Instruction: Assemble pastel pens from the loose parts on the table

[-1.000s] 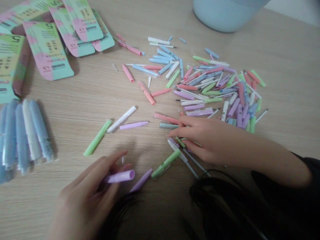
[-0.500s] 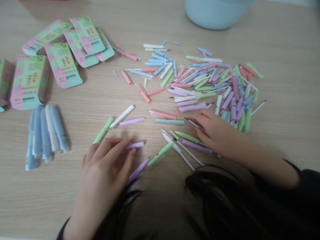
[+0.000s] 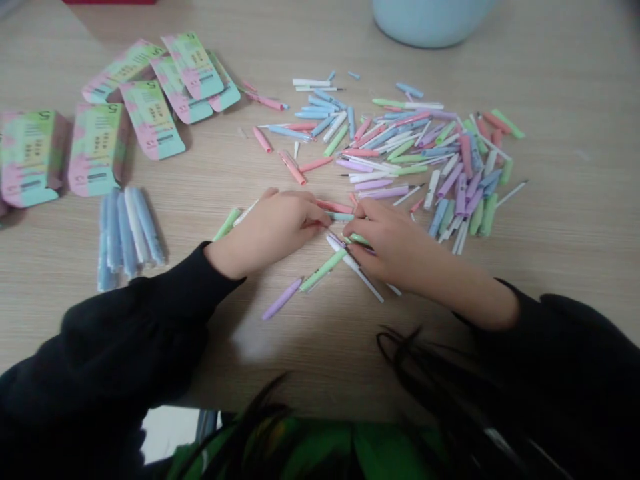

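Note:
My left hand (image 3: 280,230) is closed in a pinch near the middle of the table. Its fingers hide the purple pen barrel they held half a second ago. Facing it, my right hand (image 3: 387,237) is pinched too, over the pen refill it was gripping, now mostly covered. The fingertips of both hands nearly meet. Beneath them lie a teal pen barrel (image 3: 340,217), a red pen barrel (image 3: 334,206) and a white pen piece (image 3: 356,268). A green pen barrel (image 3: 323,270) and a purple pen barrel (image 3: 283,299) lie nearer to me.
A big heap of pastel pen parts (image 3: 415,157) spreads behind and right of my hands. On the left lie several blue and white wrapped pens (image 3: 129,233) and printed cartons (image 3: 100,153). A light-blue container (image 3: 433,23) stands at the back.
My left hand has moved right and away from me, carrying the purple pen barrel to meet my right hand. The view has shifted, so both sleeves now show.

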### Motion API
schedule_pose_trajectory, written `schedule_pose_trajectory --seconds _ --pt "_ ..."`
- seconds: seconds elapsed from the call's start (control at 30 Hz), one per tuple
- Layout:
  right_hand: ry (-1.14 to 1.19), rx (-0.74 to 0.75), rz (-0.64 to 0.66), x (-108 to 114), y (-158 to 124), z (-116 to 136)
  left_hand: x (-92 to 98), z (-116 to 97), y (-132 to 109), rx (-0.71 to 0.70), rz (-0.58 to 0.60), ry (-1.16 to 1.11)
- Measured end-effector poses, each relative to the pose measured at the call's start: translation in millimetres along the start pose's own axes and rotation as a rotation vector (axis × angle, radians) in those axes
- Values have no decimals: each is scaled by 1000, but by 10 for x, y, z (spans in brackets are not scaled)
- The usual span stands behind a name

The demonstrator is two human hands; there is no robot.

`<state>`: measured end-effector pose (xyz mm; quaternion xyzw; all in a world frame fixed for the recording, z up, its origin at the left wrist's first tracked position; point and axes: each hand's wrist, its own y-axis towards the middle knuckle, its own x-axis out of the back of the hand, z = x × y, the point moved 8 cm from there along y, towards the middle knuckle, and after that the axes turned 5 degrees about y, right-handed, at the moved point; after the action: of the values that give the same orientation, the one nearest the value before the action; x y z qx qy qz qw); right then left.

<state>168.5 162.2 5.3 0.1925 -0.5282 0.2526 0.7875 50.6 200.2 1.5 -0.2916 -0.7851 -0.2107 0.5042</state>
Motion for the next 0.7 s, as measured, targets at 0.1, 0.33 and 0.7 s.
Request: schedule_pose_trajectory --seconds 0.1,0.33,0.7 --pt "1 5 -11 -41 -3 -48 -80 -49 27 -55 43 76" --pt "31 16 -61 -67 18 -61 -89 -132 -9 -91 8 74" --pt "37 12 -72 -54 56 -30 -131 -167 -51 -150 -62 87"
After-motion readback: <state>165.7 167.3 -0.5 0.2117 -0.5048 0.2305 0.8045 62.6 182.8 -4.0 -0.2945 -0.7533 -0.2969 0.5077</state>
